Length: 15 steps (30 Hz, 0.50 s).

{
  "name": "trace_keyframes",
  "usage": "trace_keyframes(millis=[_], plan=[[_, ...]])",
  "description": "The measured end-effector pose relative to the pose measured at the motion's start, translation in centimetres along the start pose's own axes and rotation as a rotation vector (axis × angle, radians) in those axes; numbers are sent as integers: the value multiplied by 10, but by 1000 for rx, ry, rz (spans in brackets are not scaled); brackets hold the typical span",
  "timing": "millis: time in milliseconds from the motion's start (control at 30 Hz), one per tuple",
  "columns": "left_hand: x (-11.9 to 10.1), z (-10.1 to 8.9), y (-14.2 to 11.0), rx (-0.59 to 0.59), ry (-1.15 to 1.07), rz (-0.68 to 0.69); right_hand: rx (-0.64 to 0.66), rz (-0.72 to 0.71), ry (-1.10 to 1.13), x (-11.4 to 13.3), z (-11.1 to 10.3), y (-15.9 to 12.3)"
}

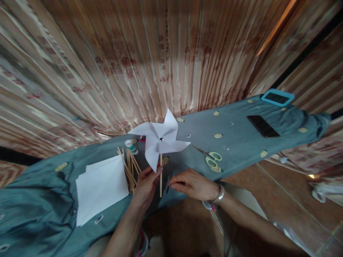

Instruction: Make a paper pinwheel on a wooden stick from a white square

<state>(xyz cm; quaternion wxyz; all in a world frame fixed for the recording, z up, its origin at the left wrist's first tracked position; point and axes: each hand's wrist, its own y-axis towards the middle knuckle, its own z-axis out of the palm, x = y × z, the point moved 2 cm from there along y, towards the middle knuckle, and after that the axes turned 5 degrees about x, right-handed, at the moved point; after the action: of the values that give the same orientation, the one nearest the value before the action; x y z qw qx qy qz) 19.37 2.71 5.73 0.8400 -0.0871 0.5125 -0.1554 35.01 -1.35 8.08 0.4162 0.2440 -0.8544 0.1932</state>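
A white paper pinwheel (161, 130) with a silver pin at its centre stands upright on a thin wooden stick (161, 185). My left hand (147, 184) is closed around that stick, just below the paper blades. To the right, my right hand (194, 184) hovers low over the cloth, fingers curled and thumb drawn close to them. Its fingertips meet a slim dark rod (168, 185); whether they grip it is unclear. Green-handled scissors (210, 157) lie beyond the right hand. Wooden sticks (130, 167) lie in a loose bunch beside the left hand.
A stack of white paper (102, 192) lies on the left of the grey-green cloth (198, 128). A glue stick (131, 147) and a small red item (143, 138) sit behind the sticks. Further right are a black phone (263, 126) and a blue-framed device (278, 97). Curtains (160, 53) hang behind.
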Motion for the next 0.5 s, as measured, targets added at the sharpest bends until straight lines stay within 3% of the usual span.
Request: trace_keyframes(millis=[300,500], plan=[[6,10,5,10,-111,-59,-191,128,154,-4,30,15],[6,10,4,70,-66,-51,-228,149,224,-12,26,15]])
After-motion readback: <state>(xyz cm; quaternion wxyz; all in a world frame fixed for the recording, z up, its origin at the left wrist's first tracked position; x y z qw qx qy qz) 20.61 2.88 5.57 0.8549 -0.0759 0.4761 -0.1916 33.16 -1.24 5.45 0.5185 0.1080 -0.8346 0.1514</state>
